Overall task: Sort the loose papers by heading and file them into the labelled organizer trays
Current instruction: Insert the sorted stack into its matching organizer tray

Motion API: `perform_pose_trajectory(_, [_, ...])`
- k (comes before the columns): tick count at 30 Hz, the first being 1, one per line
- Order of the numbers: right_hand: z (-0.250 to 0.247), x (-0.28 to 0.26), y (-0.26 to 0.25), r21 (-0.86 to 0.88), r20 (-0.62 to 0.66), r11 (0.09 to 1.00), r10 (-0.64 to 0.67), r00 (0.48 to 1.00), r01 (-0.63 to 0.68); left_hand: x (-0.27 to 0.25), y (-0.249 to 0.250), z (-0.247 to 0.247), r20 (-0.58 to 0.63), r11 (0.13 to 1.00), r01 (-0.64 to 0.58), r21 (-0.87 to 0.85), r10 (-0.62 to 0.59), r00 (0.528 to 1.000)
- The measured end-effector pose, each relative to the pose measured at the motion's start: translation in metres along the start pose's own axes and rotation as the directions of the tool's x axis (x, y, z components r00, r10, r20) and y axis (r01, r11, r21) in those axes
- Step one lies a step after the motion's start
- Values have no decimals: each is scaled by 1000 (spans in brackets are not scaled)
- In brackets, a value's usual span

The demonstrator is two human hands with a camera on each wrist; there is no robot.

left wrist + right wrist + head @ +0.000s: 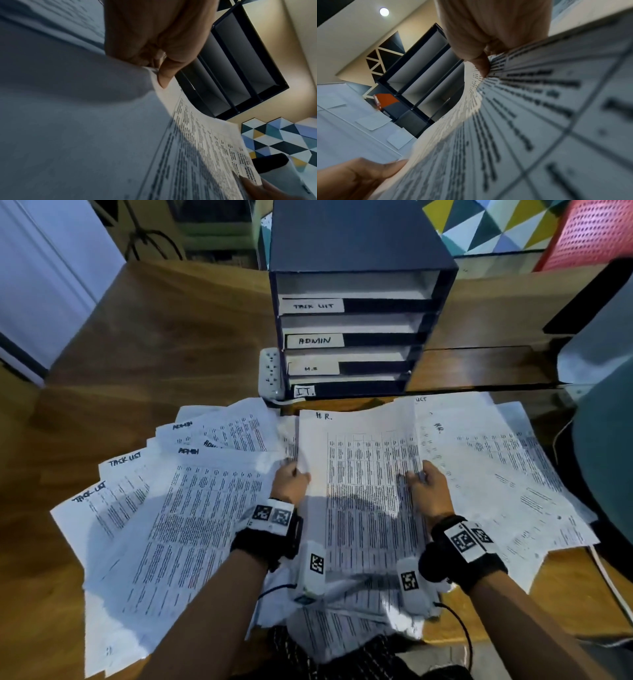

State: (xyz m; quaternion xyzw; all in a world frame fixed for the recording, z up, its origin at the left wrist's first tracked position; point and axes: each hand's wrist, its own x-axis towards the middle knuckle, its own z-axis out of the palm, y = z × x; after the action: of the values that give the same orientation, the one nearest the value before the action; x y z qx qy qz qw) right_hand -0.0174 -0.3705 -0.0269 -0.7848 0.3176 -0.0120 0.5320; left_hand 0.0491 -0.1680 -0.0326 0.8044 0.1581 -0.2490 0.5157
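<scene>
Both hands, left hand and right hand, pinch the H.R. sheet with their fingers; its lower edge is hidden behind the wrists.

Bare forearms. Each wrist carries a black strap bearing white square-code markers. A white coded camera module with black cable sits inboard of each.
</scene>
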Motion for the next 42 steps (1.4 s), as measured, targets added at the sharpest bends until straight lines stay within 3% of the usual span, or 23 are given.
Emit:
perform_pose_trajectory(5, [-1,20,-19,45,65,997,61,996,-64,19,19,-6,-45,999,-19,-49,16,999])
perform_pose_trajectory(11, [-7,40,-42,104,96,994,-31,995,21,46,47,-15,-35,994,-84,-63,82,996])
perform_pose_trajectory(19, [-4,26,-43,178,84,984,-38,996,23,49,28,-22,24,962,-122,-244,132,991])
perform_pose_trajectory(25, [-1,34,-50,198,118,980,-22,993,-1,57,40,-28,-37,937,-97,-337,90,995])
perform_pose_trajectory(28, [-2,38,-54,197,179,980,-6,984,-30,71,67,-31,-26,967,-94,-237,90,996])
perform_pose_trajectory(32, [-12,30,-52,250,306,952,93,947,-175,96,97,-36,-60,978,-114,-174,105,993])
perform_pose_trajectory(35, [-15,39,-63,320,253,932,87,963,-169,107,109,-38,-61,978,-59,-199,48,997])
perform_pose_trajectory(38, [-6,73,-82,439,171,879,119,978,-184,109,103,-42,17,966,-14,-260,19,1000])
perform_pose_trajectory(42, [15,118,-104,587,122,786,153,981,-196,113,91,-41,-57,939,-108,-327,95,994])
